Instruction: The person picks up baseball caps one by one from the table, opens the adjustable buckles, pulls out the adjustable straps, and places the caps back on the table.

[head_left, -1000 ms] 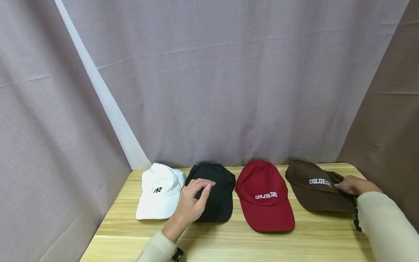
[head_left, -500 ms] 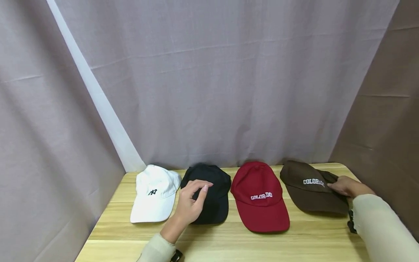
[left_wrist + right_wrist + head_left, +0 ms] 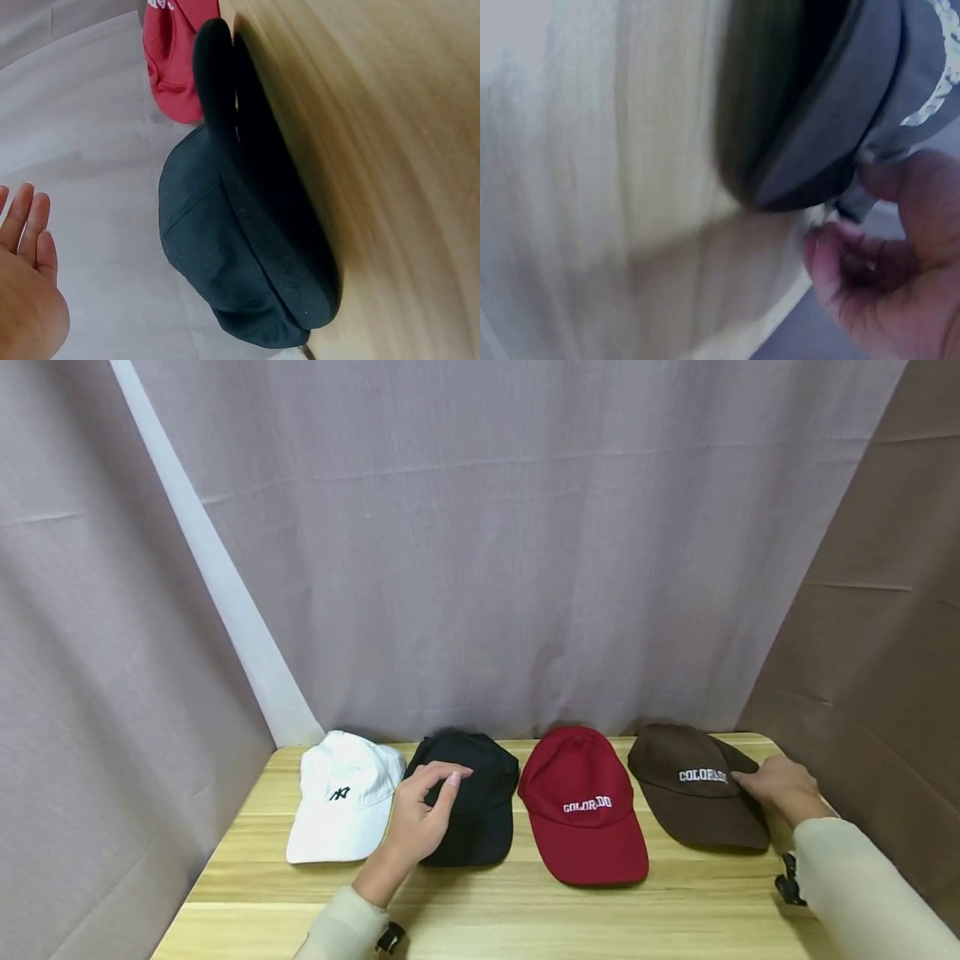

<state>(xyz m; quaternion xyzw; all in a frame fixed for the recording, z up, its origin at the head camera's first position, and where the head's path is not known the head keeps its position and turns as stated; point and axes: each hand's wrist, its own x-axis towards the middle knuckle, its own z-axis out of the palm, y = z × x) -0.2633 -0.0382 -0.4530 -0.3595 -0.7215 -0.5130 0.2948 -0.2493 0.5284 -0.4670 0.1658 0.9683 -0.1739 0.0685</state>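
Four-panel order aside, a brown cap (image 3: pixel 675 750) with white COLORADO lettering lies at the right end of a row on the table. My right hand (image 3: pixel 783 787) pinches its right side edge, thumb on top and curled fingers beneath in the right wrist view. A black cap (image 3: pixel 480 831) lies left of centre, brim toward me. My left hand (image 3: pixel 417 814) hovers over its left part with relaxed fingers and nothing in them. Between the black and brown caps is a red cap (image 3: pixel 585 852), also lettered COLORADO. A white cap (image 3: pixel 337 831) with a small black logo lies at the left end.
The caps lie on a light wooden table (image 3: pixel 540 918), close to its back edge. Grey curtain (image 3: pixel 480 568) hangs directly behind it, with a darker brownish cloth (image 3: pixel 870 677) along the right side.
The brown cap has turned slightly and its right side sits flatter, with my right hand moving along with it. My left hand stays over the black cap. The head view has shifted slightly.
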